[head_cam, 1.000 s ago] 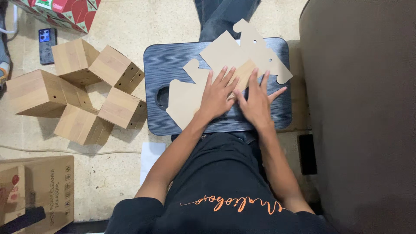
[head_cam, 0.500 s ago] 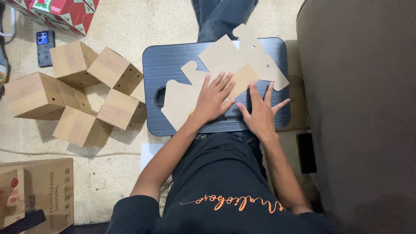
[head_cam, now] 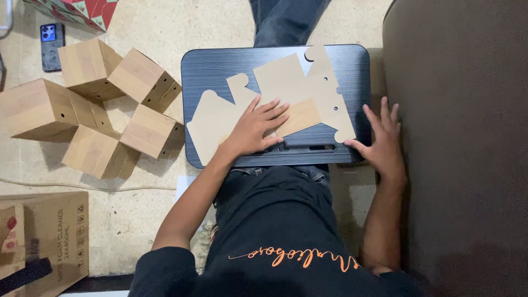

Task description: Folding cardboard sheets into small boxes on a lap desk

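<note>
My left hand (head_cam: pixel 254 127) lies flat and open on the cut-out cardboard sheet (head_cam: pixel 286 99), which lies on the dark lap tray (head_cam: pixel 220 66). My right hand (head_cam: pixel 383 137) is open too, fingers spread, at the tray's right edge. Folded brown boxes (head_cam: pixel 93 104) sit left on the floor.

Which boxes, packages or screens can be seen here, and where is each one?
Five folded brown cardboard boxes: clustered on the floor, left of the black lap tray.
Large brown printed carton: bottom left corner.
Red and green patterned package: top left edge.
Dark phone: floor, top left, camera side up.
</note>
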